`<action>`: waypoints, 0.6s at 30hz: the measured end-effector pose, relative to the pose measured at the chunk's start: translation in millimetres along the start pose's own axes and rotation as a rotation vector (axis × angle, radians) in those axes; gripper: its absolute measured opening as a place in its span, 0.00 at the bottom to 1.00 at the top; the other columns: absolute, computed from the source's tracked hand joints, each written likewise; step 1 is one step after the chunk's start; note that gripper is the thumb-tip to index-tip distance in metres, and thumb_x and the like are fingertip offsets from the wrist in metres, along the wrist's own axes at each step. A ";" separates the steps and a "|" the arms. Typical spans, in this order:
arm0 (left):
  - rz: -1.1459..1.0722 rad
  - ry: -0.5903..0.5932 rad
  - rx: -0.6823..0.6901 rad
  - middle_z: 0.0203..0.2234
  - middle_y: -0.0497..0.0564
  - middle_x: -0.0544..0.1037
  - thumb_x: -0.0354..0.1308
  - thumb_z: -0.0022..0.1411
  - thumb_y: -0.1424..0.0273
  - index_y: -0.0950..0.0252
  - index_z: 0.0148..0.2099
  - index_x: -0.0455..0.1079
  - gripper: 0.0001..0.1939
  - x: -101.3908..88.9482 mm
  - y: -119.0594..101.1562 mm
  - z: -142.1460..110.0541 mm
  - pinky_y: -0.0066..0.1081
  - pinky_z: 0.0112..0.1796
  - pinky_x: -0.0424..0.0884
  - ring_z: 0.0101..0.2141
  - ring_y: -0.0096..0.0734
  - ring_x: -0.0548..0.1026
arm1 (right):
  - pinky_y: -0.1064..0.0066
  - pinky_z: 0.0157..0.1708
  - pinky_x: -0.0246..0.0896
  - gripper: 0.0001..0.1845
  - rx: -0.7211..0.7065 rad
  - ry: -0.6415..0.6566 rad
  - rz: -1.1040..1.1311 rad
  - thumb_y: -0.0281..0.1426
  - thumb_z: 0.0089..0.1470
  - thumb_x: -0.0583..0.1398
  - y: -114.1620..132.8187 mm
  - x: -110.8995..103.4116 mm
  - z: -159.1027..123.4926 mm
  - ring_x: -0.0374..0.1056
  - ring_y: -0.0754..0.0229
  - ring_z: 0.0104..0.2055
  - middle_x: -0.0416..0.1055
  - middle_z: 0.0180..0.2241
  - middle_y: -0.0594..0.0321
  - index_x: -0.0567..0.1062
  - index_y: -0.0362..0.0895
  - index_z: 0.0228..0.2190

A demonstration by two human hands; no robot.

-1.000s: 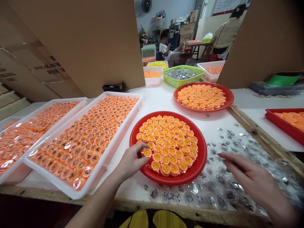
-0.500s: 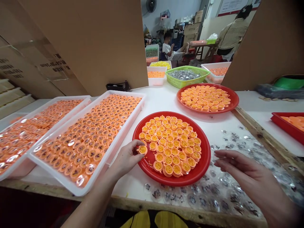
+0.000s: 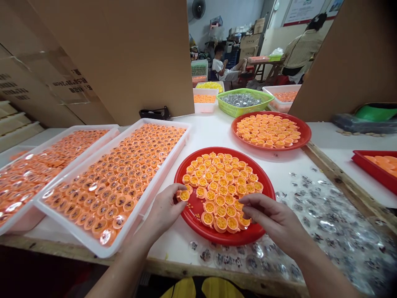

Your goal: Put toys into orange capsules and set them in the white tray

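Between the thumb and fingers of my left hand (image 3: pixel 167 205) is a small orange cup (image 3: pixel 184 195) with yellow beads in it, held at the left rim of a red round tray (image 3: pixel 194 221). Many similar orange cups (image 3: pixel 221 211) stand close together on that tray, and a few loose yellow beads lie on its bare left part. My right hand (image 3: pixel 273 219) is over the tray's right side, thumb and fingertips drawn close together; I cannot make out what is between them. Clear printed discs (image 3: pixel 325 225) are spread over the table at the right.
White trays (image 3: pixel 167 169) of covered orange cups stand at the left. Behind are another red tray (image 3: pixel 305 138) of cups and a green basket (image 3: pixel 228 108) of clear pieces. Cardboard panels (image 3: pixel 133 54) flank the table; a wooden strip (image 3: pixel 335 174) runs along the right. Two people sit beyond.
My right hand has moved left, from above the clear discs to over the red tray's right side. My left hand still holds the cup at nearly the same spot.
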State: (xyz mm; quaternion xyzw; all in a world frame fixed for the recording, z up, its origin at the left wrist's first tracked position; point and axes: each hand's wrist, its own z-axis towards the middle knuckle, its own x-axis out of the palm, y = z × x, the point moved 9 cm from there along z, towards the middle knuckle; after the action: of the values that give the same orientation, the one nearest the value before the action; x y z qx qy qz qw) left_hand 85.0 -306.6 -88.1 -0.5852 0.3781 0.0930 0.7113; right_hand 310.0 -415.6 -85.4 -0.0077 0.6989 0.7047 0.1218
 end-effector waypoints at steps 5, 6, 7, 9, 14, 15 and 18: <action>-0.299 0.064 -0.042 0.36 0.51 0.73 0.57 0.54 0.70 0.63 0.42 0.67 0.12 6.3 1.0 -2.0 0.30 0.35 0.66 0.33 0.30 0.70 | 0.72 0.30 0.66 0.09 0.026 0.075 0.051 0.36 0.55 0.59 3.9 19.0 4.6 0.67 0.63 0.31 0.69 0.29 0.65 0.70 0.47 0.38; -0.408 0.094 -0.074 0.37 0.51 0.73 0.58 0.54 0.70 0.64 0.42 0.67 0.12 11.7 4.0 -1.5 0.30 0.36 0.67 0.35 0.31 0.71 | 0.73 0.29 0.65 0.08 0.032 0.087 0.044 0.35 0.55 0.59 3.6 23.0 6.4 0.66 0.64 0.30 0.69 0.29 0.65 0.70 0.47 0.37; -0.521 0.124 -0.105 0.37 0.52 0.73 0.60 0.53 0.69 0.65 0.42 0.67 0.13 17.9 6.4 -1.3 0.30 0.37 0.67 0.36 0.31 0.71 | 0.73 0.29 0.64 0.07 0.036 0.096 0.034 0.35 0.54 0.59 3.1 26.8 8.6 0.65 0.64 0.30 0.69 0.28 0.65 0.71 0.46 0.36; -0.708 0.164 -0.145 0.37 0.52 0.74 0.62 0.51 0.69 0.66 0.41 0.67 0.14 29.3 8.5 -1.5 0.29 0.39 0.68 0.38 0.31 0.71 | 0.72 0.29 0.63 0.07 0.043 0.105 0.033 0.34 0.53 0.59 1.5 33.9 14.2 0.65 0.64 0.30 0.69 0.29 0.65 0.72 0.46 0.35; -0.825 0.240 -0.177 0.32 0.48 0.73 0.64 0.49 0.73 0.66 0.39 0.67 0.14 54.2 0.1 -6.2 0.28 0.35 0.69 0.31 0.26 0.72 | 0.72 0.30 0.63 0.08 0.010 0.160 0.095 0.33 0.52 0.59 4.9 55.2 31.6 0.65 0.64 0.31 0.69 0.30 0.64 0.73 0.46 0.36; -0.807 0.250 -0.173 0.32 0.47 0.72 0.63 0.49 0.74 0.67 0.39 0.67 0.13 57.8 -3.0 -6.8 0.28 0.34 0.69 0.31 0.26 0.72 | 0.71 0.30 0.63 0.09 0.008 0.176 0.119 0.32 0.51 0.59 5.3 60.1 34.9 0.65 0.65 0.30 0.69 0.30 0.65 0.73 0.46 0.36; -0.740 0.246 -0.141 0.32 0.48 0.73 0.61 0.48 0.78 0.67 0.40 0.66 0.15 63.0 -11.7 -7.2 0.27 0.34 0.69 0.33 0.29 0.73 | 0.72 0.28 0.62 0.08 0.035 0.225 0.178 0.31 0.50 0.60 1.4 74.0 42.8 0.64 0.66 0.28 0.68 0.29 0.66 0.71 0.45 0.36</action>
State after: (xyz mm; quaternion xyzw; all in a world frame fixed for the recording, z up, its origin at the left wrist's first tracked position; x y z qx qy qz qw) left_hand 132.5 -336.1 -120.1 -0.7359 0.2168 -0.2148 0.6044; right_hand 244.7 -361.4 -96.4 -0.0226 0.7182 0.6951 -0.0201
